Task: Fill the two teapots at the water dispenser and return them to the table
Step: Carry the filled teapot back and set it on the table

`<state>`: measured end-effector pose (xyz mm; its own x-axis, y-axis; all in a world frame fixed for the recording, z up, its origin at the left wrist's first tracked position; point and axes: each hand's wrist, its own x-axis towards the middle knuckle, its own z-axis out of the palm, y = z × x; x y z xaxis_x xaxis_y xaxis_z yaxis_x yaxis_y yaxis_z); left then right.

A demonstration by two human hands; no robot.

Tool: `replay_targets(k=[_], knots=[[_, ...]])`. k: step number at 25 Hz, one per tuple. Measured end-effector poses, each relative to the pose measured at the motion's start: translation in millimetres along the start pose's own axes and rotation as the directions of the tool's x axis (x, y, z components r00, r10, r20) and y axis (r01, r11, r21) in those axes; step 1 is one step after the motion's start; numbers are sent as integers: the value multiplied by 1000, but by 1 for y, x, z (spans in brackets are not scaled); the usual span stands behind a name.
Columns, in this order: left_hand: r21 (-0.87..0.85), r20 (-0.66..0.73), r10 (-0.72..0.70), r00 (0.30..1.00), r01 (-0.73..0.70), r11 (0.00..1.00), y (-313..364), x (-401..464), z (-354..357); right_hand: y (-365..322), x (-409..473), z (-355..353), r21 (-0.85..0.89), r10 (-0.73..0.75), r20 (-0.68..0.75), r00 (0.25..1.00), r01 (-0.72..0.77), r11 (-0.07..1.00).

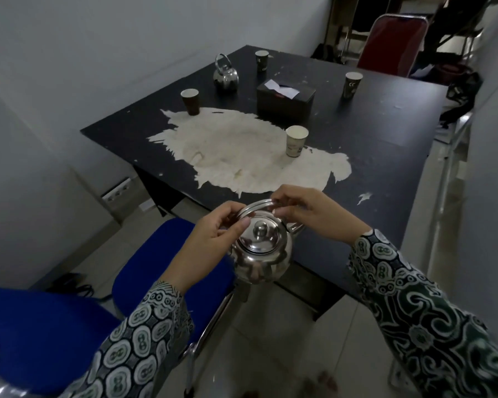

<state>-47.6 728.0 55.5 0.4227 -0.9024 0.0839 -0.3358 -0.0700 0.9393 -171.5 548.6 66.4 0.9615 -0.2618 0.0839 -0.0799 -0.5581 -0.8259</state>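
Head view: both hands, left hand (213, 231) and right hand (308, 212), pinch the arched handle of the lidded polished steel teapot (260, 254). It hangs below the fingers at the black table (385, 145) near edge.

Two steel teapots (261, 249) (225, 76), four paper cups (296, 140) (190, 101) (261, 60) (352, 84), one tissue box (285, 103), two blue chairs (170, 254) (41, 334).

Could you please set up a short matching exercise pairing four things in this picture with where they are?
Things:
1. near teapot
2. far teapot
3. tissue box
4. blue chair

Places:
A. at the table's far left, nobody touching it
B. on the floor, left of the table's near corner
C. held by its handle in both hands
D. mid-table, between the paper cups

Pairs: 1-C, 2-A, 3-D, 4-B
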Motion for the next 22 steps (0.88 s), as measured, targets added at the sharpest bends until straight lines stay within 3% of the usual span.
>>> replay_targets(k=[3,8,12,22], knots=[[17,-86,-50,995,52,999,-3,48,44,43,11,-41,-12,-18,14,1000,18,1000],[115,-349,-96,932,144,983,-1,138,129,115,29,-124,-19,-37,81,996,38,999],[51,-451,-158,879,202,978,17,215,197,165,41,-206,-31,-8,48,999,9,999],[-33,-373,-221,901,226,974,31,368,270,272,93,-321,45,120,-26,992,-119,992]])
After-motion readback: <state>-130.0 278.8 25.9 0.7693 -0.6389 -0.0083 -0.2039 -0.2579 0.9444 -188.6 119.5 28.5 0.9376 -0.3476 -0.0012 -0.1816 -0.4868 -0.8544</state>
